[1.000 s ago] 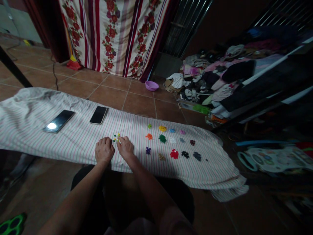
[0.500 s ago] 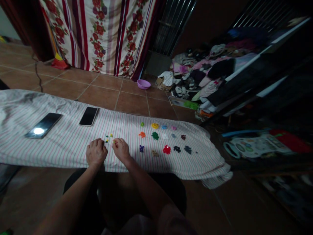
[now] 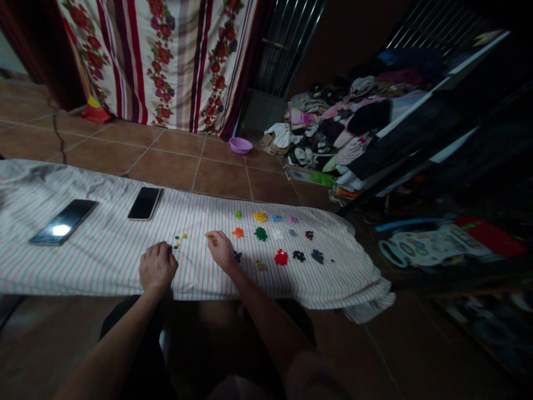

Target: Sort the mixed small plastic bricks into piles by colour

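Your right hand (image 3: pixel 220 250) moved off with a tiny bead.
It pinches it, heading to 3 o'clock toward the colour piles (image 3: pixel 281 256); your left hand (image 3: pixel 157 266) rests curled shut on the striped cloth (image 3: pixel 104 255).

Your 2 forearms are bare, with no sleeves, watch or rings that show in this dim light. Your left hand (image 3: pixel 157 268) and right hand (image 3: pixel 220 250) are ungloved. Dark trousers (image 3: pixel 200 328) cover your lap.

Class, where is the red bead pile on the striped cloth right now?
In the head view, the red bead pile lies right of the right hand, beside the dark pile, below the green pile.
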Demonstrator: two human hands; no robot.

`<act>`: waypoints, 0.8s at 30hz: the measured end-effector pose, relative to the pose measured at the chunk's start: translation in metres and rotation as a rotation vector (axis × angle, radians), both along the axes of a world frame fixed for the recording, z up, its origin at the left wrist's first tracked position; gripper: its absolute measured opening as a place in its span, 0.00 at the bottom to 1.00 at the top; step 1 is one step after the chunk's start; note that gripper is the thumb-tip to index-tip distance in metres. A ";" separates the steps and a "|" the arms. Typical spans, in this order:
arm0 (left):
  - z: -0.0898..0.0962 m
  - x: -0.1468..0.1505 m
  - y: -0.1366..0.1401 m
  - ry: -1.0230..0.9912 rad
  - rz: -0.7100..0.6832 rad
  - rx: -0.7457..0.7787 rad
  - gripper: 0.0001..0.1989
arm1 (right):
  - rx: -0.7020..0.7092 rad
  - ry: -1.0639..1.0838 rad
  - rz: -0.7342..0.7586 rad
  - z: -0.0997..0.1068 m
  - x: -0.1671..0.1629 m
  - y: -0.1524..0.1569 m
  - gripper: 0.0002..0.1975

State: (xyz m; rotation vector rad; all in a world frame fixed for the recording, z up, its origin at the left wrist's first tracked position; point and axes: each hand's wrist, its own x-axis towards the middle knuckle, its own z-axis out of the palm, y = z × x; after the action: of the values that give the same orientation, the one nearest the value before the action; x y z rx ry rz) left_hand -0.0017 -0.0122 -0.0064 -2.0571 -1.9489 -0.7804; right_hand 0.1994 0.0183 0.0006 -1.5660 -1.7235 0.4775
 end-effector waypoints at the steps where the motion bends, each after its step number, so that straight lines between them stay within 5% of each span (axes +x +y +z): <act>1: 0.000 0.000 0.000 0.001 0.000 0.002 0.09 | 0.007 0.004 -0.030 0.001 0.009 0.006 0.14; 13: 0.006 0.001 -0.001 0.013 -0.004 -0.009 0.09 | -0.063 -0.001 -0.428 0.008 0.105 0.070 0.11; 20: 0.004 0.001 0.000 -0.007 -0.008 -0.025 0.09 | -0.118 -0.046 -0.484 0.008 0.117 0.089 0.06; 24: 0.006 0.002 -0.001 -0.022 -0.006 -0.030 0.09 | -0.088 -0.052 -0.470 0.005 0.114 0.095 0.13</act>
State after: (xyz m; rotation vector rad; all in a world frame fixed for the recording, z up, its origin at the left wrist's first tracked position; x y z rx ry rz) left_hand 0.0001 -0.0128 -0.0008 -2.0813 -1.9787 -0.7833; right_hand 0.3136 0.1136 0.0060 -1.9870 -1.3210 0.2781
